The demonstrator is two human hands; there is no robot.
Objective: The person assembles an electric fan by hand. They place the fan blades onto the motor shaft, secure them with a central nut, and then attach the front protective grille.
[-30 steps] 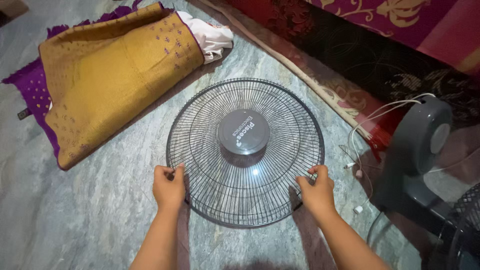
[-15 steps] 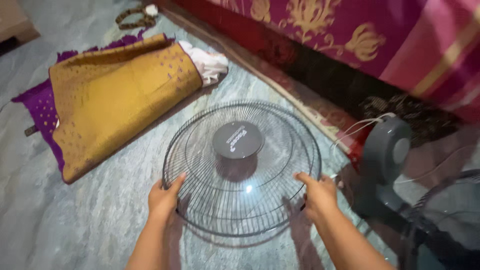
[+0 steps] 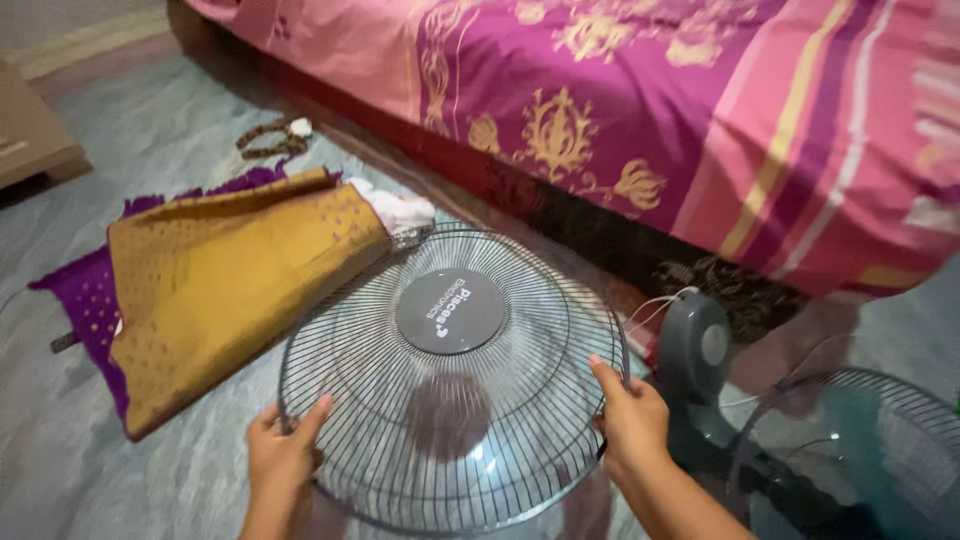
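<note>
The left hand [image 3: 283, 462] and right hand [image 3: 632, 420] each clasp the rim of one round wire fan guard [image 3: 360, 400], held tilted above the floor [image 3: 60, 470]. A round grey label disc [image 3: 450, 311] sits at its centre. One yellow cloth [image 3: 220, 290] lies just left; one grey fan [image 3: 700, 370] stands right.

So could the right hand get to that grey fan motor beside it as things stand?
Probably yes, but not at once: the right hand grips the rim of the wire fan guard. The grey fan motor stands just beyond it, nothing between, so it must let go first.
</note>
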